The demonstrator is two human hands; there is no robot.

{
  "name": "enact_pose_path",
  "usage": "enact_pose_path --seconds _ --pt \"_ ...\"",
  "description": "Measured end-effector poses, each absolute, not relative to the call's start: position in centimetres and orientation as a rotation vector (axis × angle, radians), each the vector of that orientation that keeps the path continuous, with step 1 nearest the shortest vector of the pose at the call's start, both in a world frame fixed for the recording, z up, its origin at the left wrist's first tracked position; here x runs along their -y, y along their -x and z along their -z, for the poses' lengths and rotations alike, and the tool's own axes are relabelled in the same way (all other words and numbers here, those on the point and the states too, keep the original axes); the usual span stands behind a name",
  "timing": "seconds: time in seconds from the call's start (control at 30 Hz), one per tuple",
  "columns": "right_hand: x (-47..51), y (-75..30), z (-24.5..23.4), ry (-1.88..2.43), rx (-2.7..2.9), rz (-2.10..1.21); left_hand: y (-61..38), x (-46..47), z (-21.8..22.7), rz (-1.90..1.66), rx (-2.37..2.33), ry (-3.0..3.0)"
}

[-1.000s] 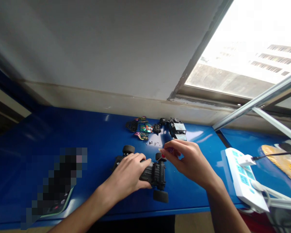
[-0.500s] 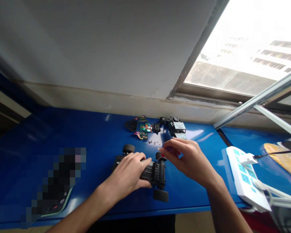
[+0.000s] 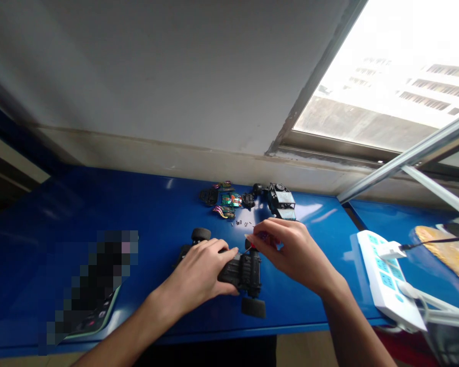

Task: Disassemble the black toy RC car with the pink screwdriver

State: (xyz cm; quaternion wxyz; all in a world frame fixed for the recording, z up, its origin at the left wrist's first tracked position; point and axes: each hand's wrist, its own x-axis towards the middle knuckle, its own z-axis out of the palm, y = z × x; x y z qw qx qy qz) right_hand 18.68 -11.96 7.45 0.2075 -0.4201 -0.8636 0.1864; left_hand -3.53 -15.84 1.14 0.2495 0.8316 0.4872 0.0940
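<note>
A black toy car chassis (image 3: pixel 248 270) with fat wheels lies on the blue table. My left hand (image 3: pixel 206 270) is wrapped over its middle, thumb on the near side, and covers much of it. At the chassis's far right wheel, my right hand (image 3: pixel 279 242) pinches a small screwdriver (image 3: pixel 252 246) with a red part near its thin shaft. The shaft slants down and left to the chassis; its tip is too small to make out. Most of the screwdriver's handle is hidden by my fingers.
Behind lie colourful body panels (image 3: pixel 231 200), small screws (image 3: pixel 240 223) and a black-and-grey vehicle shell (image 3: pixel 282 200). A phone (image 3: pixel 99 316), partly blurred out, lies at the left. To the right are a white power strip (image 3: pixel 386 280), a metal frame (image 3: pixel 409 153) and a yellow bag (image 3: pixel 445 252).
My right hand has shifted slightly left with the screwdriver, nearer the chassis. My left hand still holds the chassis, almost unmoved. The view has shifted a little.
</note>
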Motion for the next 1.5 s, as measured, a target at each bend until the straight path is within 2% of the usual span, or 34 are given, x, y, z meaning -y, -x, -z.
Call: enact_pose_path --seconds 0.17,0.43,0.83,1.07,1.37,1.5 --pt "12.7 -17.6 -7.7 1.237 2.501 -0.437 3.8 16.2 -1.3 -0.238 -1.339 -2.255" --pt "14.0 -14.7 -7.7 1.403 2.821 0.024 4.5 16.8 -1.6 -0.218 -1.334 -2.264" --pt "15.1 -14.4 -8.1 1.136 2.879 -0.308 5.6 17.4 -1.2 -0.216 -1.347 -2.218" --pt "14.7 -13.6 -7.5 1.458 2.866 -0.167 5.6 17.3 -1.2 -0.183 -1.336 -2.24" --pt "15.3 -14.2 -7.9 1.278 2.78 -0.396 6.1 17.4 -0.9 -0.292 -1.323 -2.194" --pt "15.0 -13.4 -7.8 1.411 2.764 -0.288 6.2 17.5 -0.7 -0.32 -1.319 -2.203"
